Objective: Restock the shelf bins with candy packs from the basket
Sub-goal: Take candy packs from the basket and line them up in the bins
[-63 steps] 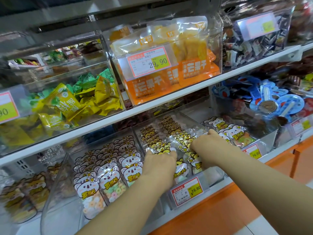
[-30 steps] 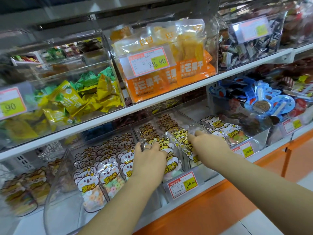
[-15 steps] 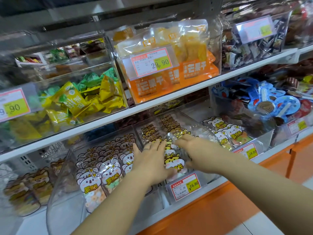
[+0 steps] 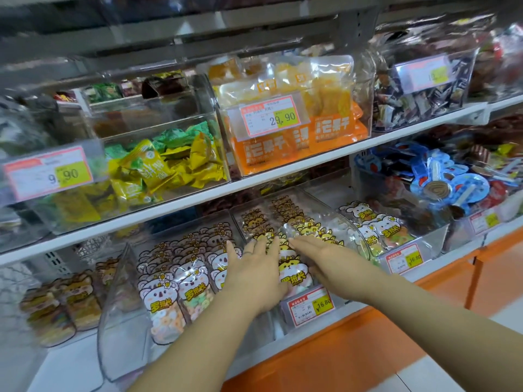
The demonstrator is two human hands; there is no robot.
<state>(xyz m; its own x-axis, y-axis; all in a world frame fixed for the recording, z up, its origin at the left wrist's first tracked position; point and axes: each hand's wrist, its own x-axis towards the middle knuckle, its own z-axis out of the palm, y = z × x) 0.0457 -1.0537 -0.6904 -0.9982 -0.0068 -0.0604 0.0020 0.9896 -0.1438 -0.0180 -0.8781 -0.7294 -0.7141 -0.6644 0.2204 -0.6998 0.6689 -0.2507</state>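
On the lower shelf a clear middle bin holds rows of candy packs with a yellow cat face. My left hand lies flat with straight fingers against the left side of the front packs. From the right, my right hand also presses on them with fingers stretched out. Between both hands the front pack stands upright. The bin to the left holds white koala-face candy packs. No basket is in view.
A bin at the right holds white dog-face packs. The upper shelf carries bins of yellow-green sweets and orange dried-fruit bags. Price tags hang on the bin fronts. An orange base panel runs below.
Both hands went from curled on the cat-face packs to flat, fingers stretched. They drew closer together around the front packs. The view shifted slightly.
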